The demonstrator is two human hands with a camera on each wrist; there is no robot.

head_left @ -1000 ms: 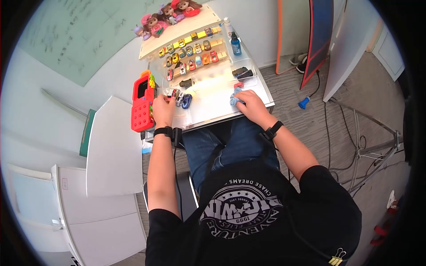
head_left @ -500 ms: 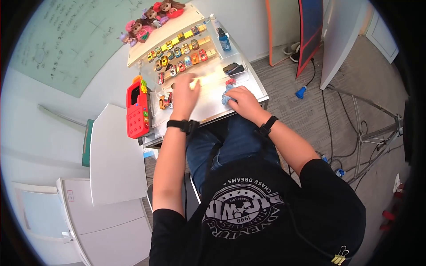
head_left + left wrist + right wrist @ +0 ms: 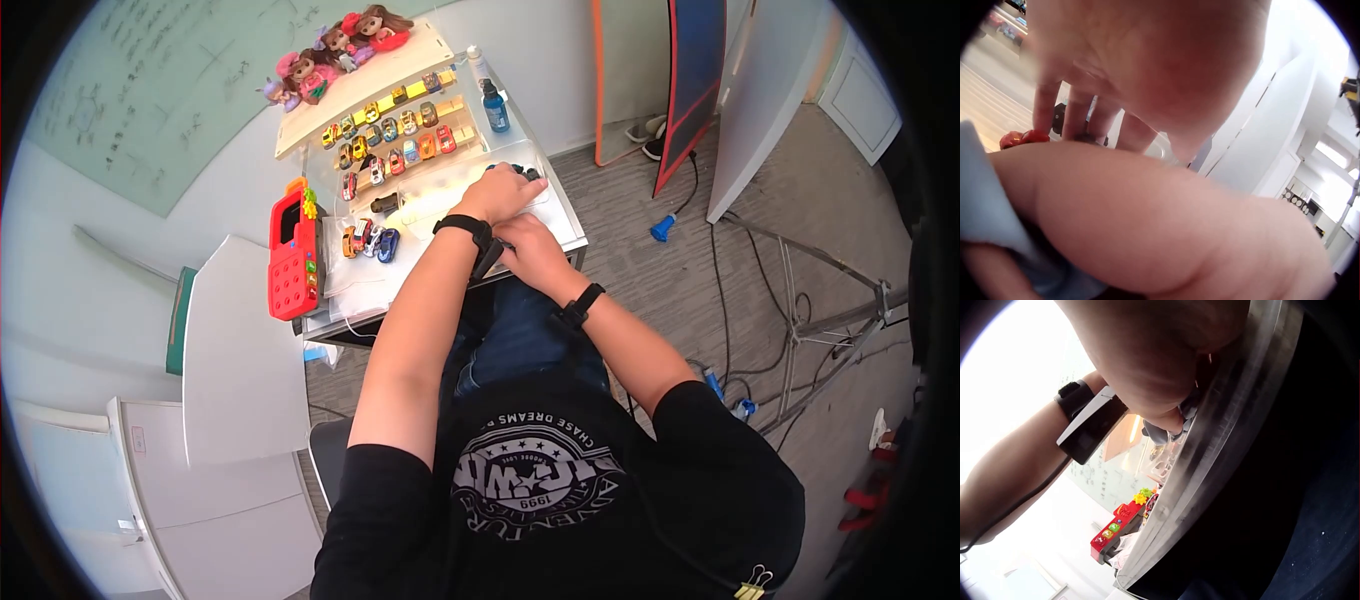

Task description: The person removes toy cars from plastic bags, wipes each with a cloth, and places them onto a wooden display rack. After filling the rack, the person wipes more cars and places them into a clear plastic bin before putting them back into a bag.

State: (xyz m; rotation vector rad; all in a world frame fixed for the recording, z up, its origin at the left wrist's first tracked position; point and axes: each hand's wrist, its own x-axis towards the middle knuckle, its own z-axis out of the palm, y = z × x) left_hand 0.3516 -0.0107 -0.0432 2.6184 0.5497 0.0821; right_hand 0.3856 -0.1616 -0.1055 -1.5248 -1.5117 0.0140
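Note:
In the head view, the left hand [image 3: 497, 193] reaches across above the right hand [image 3: 540, 255], over black toy vehicles [image 3: 529, 172] at the table's right side. Its fingers point down, spread, in the left wrist view, beside a black toy part [image 3: 1059, 117] and a red toy [image 3: 1022, 138]; whether they touch is unclear. Low in that view, the right hand [image 3: 1147, 212] grips a light blue cloth [image 3: 982, 194]. The head view mostly hides this cloth. In the right wrist view, the right hand [image 3: 1154, 356] is at the table edge, cloth [image 3: 1155, 434] by its fingers.
Orange, white and blue toy cars [image 3: 388, 245] stand front left, near a red toy case [image 3: 293, 250]. Behind are a black vehicle [image 3: 384, 204], tiered rows of cars [image 3: 410, 150], dolls [image 3: 345, 48] and a blue bottle [image 3: 494, 108].
The left hand has moved right from the small cars at the left, across the table to the black vehicles. The right hand stays near the front right edge with the cloth.

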